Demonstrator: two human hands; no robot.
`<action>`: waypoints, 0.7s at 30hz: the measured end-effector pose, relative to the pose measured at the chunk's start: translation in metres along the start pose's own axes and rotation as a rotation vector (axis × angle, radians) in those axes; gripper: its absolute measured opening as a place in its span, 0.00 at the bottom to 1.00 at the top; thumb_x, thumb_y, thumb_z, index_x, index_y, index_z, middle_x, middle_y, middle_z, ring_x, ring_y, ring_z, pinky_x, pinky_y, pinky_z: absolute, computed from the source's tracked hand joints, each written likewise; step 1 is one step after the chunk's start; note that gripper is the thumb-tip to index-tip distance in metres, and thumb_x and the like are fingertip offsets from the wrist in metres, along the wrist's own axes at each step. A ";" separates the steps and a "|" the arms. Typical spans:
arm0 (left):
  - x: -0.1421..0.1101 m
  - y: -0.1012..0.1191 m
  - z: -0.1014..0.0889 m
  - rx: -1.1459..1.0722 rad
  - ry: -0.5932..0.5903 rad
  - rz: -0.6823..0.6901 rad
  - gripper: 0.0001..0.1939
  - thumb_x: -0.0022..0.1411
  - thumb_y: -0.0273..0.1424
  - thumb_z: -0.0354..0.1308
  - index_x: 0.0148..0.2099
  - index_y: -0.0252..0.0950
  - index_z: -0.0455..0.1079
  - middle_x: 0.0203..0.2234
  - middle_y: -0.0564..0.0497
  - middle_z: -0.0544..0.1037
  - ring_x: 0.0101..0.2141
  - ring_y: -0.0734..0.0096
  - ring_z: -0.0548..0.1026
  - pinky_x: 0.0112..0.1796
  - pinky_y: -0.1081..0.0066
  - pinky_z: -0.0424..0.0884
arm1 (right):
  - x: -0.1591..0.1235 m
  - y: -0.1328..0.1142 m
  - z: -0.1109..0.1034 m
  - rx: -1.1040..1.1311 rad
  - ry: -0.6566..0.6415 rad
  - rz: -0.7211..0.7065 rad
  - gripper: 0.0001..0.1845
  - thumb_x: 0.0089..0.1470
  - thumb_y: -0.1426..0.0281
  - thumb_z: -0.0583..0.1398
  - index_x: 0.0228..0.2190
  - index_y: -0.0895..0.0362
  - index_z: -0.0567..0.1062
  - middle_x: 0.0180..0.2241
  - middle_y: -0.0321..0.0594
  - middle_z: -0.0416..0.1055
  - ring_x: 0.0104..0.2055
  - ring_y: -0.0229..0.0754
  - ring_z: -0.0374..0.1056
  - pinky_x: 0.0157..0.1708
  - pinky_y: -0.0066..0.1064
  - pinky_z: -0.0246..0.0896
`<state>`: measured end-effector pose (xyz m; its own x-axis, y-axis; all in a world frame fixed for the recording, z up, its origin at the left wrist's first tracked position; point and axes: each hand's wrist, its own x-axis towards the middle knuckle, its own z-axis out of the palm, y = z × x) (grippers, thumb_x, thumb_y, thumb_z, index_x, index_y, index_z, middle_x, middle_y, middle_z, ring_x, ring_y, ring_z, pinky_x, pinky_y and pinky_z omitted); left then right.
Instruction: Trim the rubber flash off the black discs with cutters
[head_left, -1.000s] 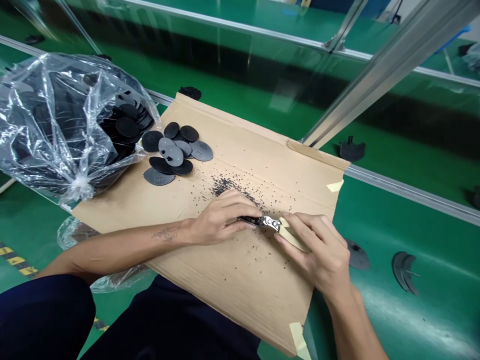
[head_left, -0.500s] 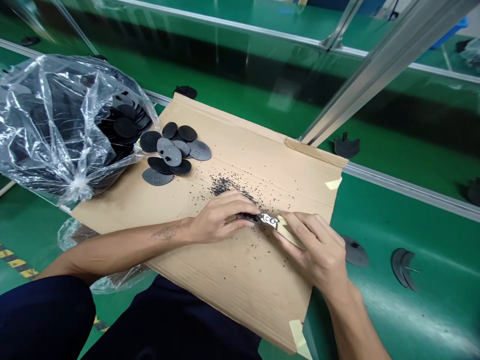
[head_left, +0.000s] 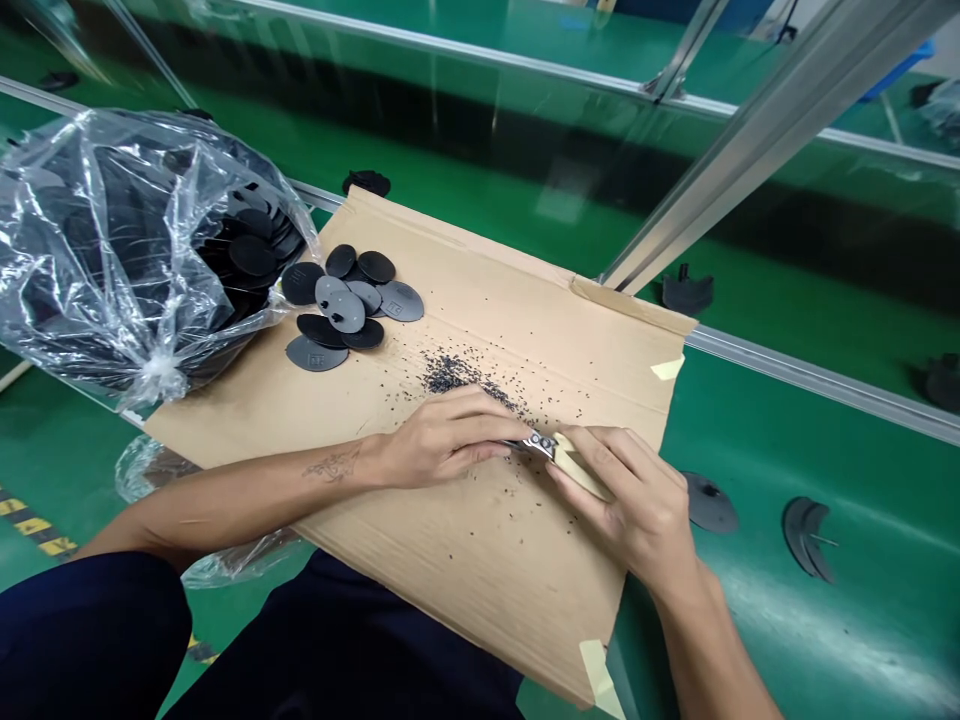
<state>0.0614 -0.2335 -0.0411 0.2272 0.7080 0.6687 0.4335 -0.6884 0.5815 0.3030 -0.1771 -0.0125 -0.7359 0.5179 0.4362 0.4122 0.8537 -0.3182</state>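
Left hand and right hand are both closed in on the work — the left curled around a dark handle, the right pinching a cream-coloured piece between thumb and fingers, with a small steel tool head showing between them. From my seat I cannot tell how those parts join, or whether anything else sits inside the left hand. All of this is over a flattened cardboard sheet, with strips of masking tape on its right edge. Black crumbs lie scattered across the card, thickest at 12 o'clock from the hands. At 10 o'clock is a loose pile of dark grey plastic discs, some overlapping, and beyond them a clear plastic bag full of more dark discs. At 3 o'clock — off the card — a black disc-shaped part and a split black part lie on the green belt.
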 end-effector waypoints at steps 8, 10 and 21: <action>0.000 0.000 -0.001 0.016 -0.017 0.005 0.10 0.70 0.29 0.57 0.52 0.35 0.73 0.41 0.46 0.80 0.40 0.70 0.77 0.42 0.67 0.76 | 0.002 -0.001 -0.003 -0.031 -0.002 -0.030 0.13 0.64 0.68 0.62 0.50 0.56 0.73 0.37 0.42 0.77 0.36 0.43 0.73 0.32 0.33 0.66; 0.000 0.000 0.000 0.018 -0.017 0.012 0.10 0.70 0.28 0.57 0.51 0.34 0.73 0.40 0.45 0.80 0.39 0.70 0.77 0.41 0.67 0.76 | 0.002 -0.002 -0.003 -0.036 0.001 -0.033 0.13 0.64 0.68 0.62 0.49 0.56 0.73 0.37 0.42 0.77 0.35 0.43 0.73 0.31 0.33 0.66; 0.003 0.005 -0.002 0.072 0.026 -0.096 0.08 0.69 0.28 0.57 0.49 0.33 0.71 0.37 0.47 0.79 0.39 0.70 0.76 0.40 0.68 0.77 | 0.003 0.000 0.006 -0.155 0.089 0.033 0.15 0.62 0.65 0.62 0.49 0.56 0.74 0.36 0.43 0.76 0.36 0.44 0.72 0.34 0.34 0.66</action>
<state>0.0627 -0.2351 -0.0351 0.1593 0.7650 0.6240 0.5135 -0.6041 0.6095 0.2973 -0.1754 -0.0162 -0.6730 0.5423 0.5030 0.5180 0.8310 -0.2030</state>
